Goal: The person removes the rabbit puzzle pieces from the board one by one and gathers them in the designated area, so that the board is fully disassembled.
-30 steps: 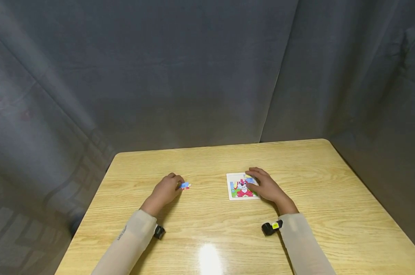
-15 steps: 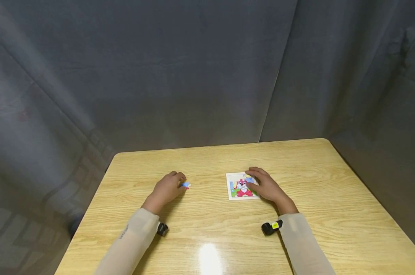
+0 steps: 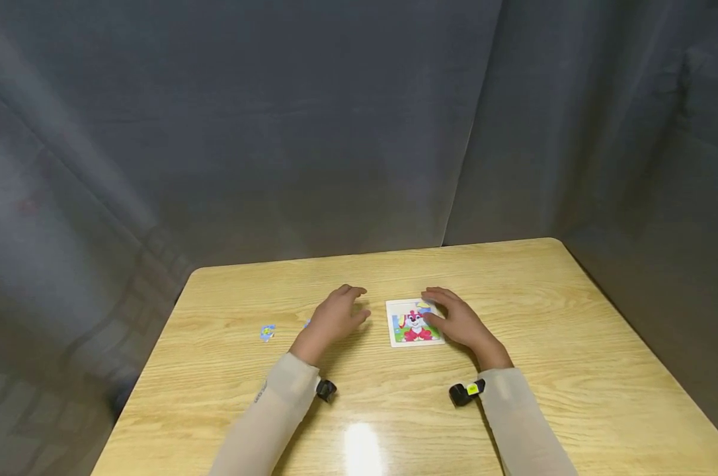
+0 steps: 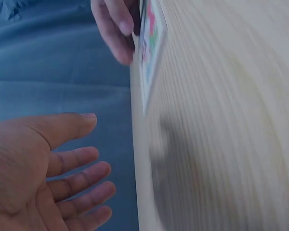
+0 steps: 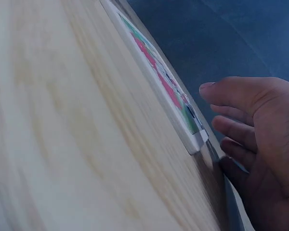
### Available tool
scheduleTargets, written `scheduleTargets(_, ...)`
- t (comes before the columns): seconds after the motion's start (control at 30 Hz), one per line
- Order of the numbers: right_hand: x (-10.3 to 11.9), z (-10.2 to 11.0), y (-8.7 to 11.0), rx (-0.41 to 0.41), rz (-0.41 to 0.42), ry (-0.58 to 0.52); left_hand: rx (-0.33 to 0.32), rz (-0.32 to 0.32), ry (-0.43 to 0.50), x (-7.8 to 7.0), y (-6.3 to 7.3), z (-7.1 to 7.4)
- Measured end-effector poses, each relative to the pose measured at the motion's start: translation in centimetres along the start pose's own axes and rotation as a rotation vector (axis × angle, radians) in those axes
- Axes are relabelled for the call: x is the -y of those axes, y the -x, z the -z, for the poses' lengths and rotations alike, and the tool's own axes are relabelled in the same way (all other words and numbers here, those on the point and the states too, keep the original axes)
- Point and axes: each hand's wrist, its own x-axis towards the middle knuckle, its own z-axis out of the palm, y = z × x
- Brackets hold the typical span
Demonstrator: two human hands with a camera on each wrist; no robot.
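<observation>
A white-framed jigsaw puzzle [image 3: 417, 336] with a red and white cartoon animal lies on the table. My right hand [image 3: 461, 324] is at its right edge, fingers loosely bent, the thumb overlapping the picture. In the right wrist view that hand [image 5: 260, 130] is beside the puzzle's corner. To the left of the puzzle, my left hand [image 3: 334, 317] hovers with fingers spread and thumb apart; the left wrist view shows nothing in this hand [image 4: 62, 173]. Behind its wrist a bit of a blue puzzle piece [image 3: 307, 324] peeks out, mostly hidden.
Farther left on the wooden table [image 3: 216, 370] lies a blue and yellow puzzle piece [image 3: 267, 332]. A dark grey curtain [image 3: 311, 132] hangs behind the table and along both sides. Each wrist carries a small black camera [image 3: 326, 390].
My left hand has moved right, off the loose pieces and toward the puzzle, its fingers now spread. A piece at the left has come into sight. The right hand stays by the puzzle.
</observation>
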Motion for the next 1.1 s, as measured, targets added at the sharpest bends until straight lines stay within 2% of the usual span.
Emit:
scheduleTargets(0.2,0.0,0.4,0.0,-0.011,-0.046,0.012,0.004,-0.038,0.037,-2.6,-1.3,-1.5)
scheduleTargets(0.37,-0.3,0.5,0.2,0.037,-0.067,0.028,-0.004,-0.068,0.023,-4.5,-2.4,-2.9)
scheduleTargets(0.57,-0.5,0.7,0.5,0.083,-0.059,0.035,0.032,-0.071,0.02,-6.1,-3.3,-4.5)
scheduleTargets(0.73,-0.5,0.7,0.5,0.096,-0.025,0.042,0.03,-0.058,0.004,-6.9,-3.9,-5.5)
scheduleTargets(0.93,-0.6,0.4,0.7,0.1,0.006,0.032,0.047,-0.014,0.007,-6.7,-4.1,-6.3)
scheduleTargets(1.1,-0.4,0.6,0.9,0.072,0.023,0.035,0.012,-0.033,-0.035,-6.8,-4.2,-6.6)
